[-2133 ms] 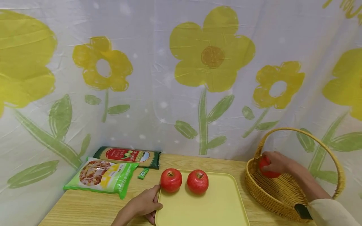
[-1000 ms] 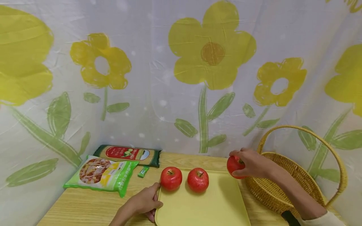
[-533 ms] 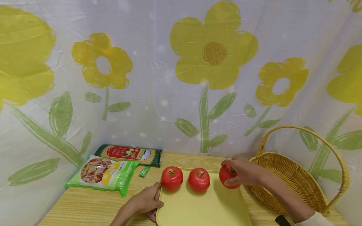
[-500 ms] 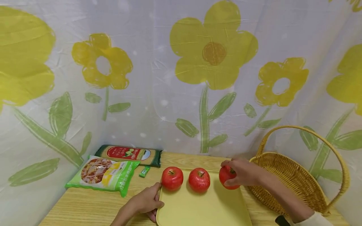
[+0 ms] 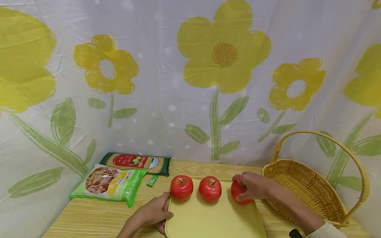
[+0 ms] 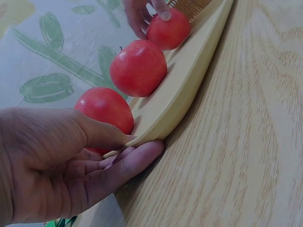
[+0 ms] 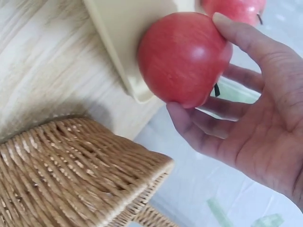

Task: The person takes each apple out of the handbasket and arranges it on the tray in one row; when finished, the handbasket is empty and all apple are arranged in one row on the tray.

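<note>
My left hand (image 5: pixel 153 211) grips the left rim of a yellow tray (image 5: pixel 214 219); in the left wrist view the thumb lies on top of the rim and the fingers curl beneath. Two red apples stand side by side along the tray's far edge, a left apple (image 5: pixel 181 188) and a middle apple (image 5: pixel 210 189). At the tray's far right corner my right hand (image 5: pixel 253 186) holds a third red apple (image 7: pixel 184 59) between thumb and fingertips. Its stem points toward the palm in the right wrist view.
A wicker basket (image 5: pixel 309 195) with a tall arched handle stands right of the tray. Left of the tray lie a green-edged food bag (image 5: pixel 108 183), a dark green and tan packet (image 5: pixel 140 163) and a small green sachet (image 5: pixel 152 180). A flowered curtain (image 5: pixel 160 82) hangs behind the wooden table.
My right hand has brought the third apple out of the basket, leftward, and down to the tray's far right corner. My left hand has kept its grip on the rim.
</note>
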### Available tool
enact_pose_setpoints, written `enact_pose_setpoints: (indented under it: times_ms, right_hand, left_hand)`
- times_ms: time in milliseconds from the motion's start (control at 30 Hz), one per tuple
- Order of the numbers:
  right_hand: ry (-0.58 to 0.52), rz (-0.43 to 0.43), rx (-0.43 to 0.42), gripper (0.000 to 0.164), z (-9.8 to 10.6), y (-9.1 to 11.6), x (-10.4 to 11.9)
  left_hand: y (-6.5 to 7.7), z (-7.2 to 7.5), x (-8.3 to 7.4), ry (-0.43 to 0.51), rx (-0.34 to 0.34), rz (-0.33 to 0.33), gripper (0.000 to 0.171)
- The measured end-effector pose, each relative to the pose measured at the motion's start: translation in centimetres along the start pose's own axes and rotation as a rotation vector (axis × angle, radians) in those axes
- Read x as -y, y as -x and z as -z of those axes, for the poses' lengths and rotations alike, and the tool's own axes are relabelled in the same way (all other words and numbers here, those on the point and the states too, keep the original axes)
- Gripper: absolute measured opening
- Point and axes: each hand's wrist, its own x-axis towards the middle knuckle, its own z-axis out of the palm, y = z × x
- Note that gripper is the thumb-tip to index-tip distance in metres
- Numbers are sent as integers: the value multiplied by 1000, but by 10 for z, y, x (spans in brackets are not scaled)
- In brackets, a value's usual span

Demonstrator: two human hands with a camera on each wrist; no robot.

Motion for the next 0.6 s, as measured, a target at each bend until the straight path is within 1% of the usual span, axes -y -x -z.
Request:
enact_pose_setpoints:
  times_ms: [133,333,467,600]
  right_hand:
    - [-11,-27,33,60,-3,0,-1]
    - [-27,-70,72,62,-3,-1,1]
    - [-35,-101,88,63,-5,-2,1]
    - [-36,-101,81,63,-8,-1,1]
  left_hand:
    - [0,0,0,7,2,-9,59]
    - [2,-1,-1,26,6,-10,53]
    - [1,-1,-1,17,3,-10,56]
    - [0,-1,0,13,2,-2,61]
